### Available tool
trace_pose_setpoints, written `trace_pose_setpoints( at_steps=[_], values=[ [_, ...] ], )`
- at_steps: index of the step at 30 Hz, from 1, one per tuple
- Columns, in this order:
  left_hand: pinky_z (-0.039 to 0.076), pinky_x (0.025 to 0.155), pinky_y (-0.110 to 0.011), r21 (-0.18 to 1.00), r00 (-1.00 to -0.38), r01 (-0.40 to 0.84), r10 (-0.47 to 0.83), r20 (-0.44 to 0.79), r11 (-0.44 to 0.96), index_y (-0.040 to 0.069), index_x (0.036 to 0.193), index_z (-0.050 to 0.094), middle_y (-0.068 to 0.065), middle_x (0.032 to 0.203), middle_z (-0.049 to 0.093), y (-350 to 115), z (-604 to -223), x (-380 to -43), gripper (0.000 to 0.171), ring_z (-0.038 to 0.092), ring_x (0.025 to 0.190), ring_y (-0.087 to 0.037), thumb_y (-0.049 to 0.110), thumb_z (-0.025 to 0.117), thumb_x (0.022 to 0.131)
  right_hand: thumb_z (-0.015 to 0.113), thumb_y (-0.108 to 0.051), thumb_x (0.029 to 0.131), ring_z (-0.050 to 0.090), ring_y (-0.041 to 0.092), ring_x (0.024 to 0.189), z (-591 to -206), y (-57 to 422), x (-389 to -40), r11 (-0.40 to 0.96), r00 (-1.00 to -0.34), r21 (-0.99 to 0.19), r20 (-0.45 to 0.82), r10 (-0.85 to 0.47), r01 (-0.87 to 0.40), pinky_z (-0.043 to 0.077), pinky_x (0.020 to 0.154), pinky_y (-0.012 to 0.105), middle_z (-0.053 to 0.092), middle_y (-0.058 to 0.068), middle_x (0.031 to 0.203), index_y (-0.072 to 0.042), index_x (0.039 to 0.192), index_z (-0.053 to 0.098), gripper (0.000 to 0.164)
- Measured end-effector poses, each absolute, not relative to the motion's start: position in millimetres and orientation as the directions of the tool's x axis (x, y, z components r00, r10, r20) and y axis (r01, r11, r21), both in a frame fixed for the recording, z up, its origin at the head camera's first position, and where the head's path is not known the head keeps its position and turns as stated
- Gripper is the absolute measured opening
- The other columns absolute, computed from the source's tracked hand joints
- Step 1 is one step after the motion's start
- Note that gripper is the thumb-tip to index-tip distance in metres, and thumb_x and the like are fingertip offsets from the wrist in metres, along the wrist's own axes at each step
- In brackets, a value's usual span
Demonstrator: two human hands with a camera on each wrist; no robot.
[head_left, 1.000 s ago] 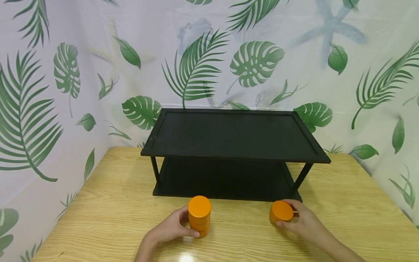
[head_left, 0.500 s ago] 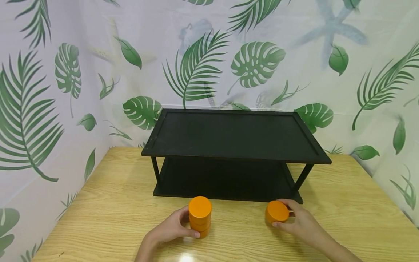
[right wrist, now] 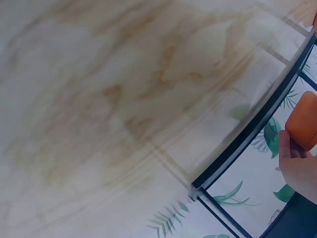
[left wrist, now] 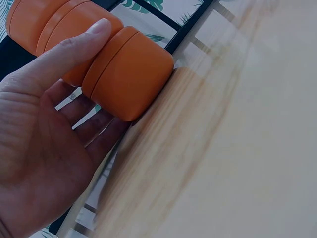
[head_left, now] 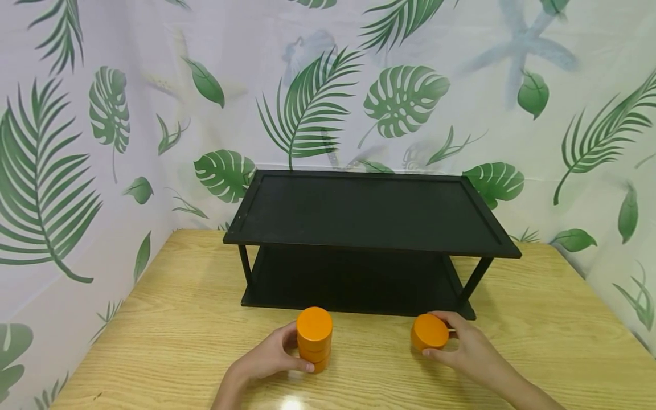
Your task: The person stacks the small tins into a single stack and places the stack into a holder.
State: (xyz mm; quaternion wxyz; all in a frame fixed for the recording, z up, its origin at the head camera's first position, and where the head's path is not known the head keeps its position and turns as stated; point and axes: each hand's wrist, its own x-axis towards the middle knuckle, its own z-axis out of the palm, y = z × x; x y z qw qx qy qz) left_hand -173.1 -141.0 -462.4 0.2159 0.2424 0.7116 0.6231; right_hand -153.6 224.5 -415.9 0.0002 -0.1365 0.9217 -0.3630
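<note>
My left hand (head_left: 271, 354) grips a stack of smooth, round orange jars (head_left: 314, 336) on the table, thumb in front and fingers behind. In the left wrist view, the bottom jar (left wrist: 136, 74) shows a lid seam and sits at the table surface, while the thumb lies across the jar above. My right hand (head_left: 468, 343) pinches a single orange jar (head_left: 429, 332) between thumb and fingers, to the right of the stack. A shadow falls on the table below that jar. In the right wrist view it (right wrist: 303, 121) appears at the right edge, partly cut off.
Behind both hands stands a black two-tier shelf (head_left: 369, 213), its lower board (head_left: 348, 279) close to the jars. The wooden table (head_left: 189, 319) runs around it. A leaf-patterned cloth (head_left: 230, 119) hangs at the back and sides.
My right hand has shifted a little to the left with its jar, nearer the stack. The left hand and the stack stay in place.
</note>
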Motion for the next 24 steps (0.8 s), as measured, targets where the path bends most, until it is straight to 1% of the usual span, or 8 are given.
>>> trace_pose_setpoints(
  at_steps=[12,24],
  values=[
    [0.029,0.102,-0.045,0.992,-0.784,0.077,0.62,-0.001,0.099,0.009,0.135,0.041,-0.006,0.131,0.047,-140.9,-462.0,-172.2,0.066,0.043,0.12,-0.023,0.01,0.074,0.078,0.081,-0.029,0.069,0.056,0.024,0.095,-410.1,217.9,-149.9,0.689,-0.944,-0.651,0.157,-0.289,-0.319,0.05,0.077,0.03,0.056,0.01,0.112,-0.001,0.119,0.052,0.065],
    [0.03,0.102,-0.044,0.992,-0.79,0.061,0.613,-0.022,0.114,0.009,0.135,0.041,-0.005,0.131,0.047,-141.1,-461.6,-172.7,0.066,0.044,0.119,-0.022,0.012,0.074,0.078,0.081,-0.029,0.068,0.055,0.021,0.093,-406.8,211.8,-147.9,0.685,-0.943,-0.653,0.156,-0.295,-0.323,0.05,0.076,0.029,0.056,0.006,0.11,-0.002,0.118,0.053,0.063]
  ],
)
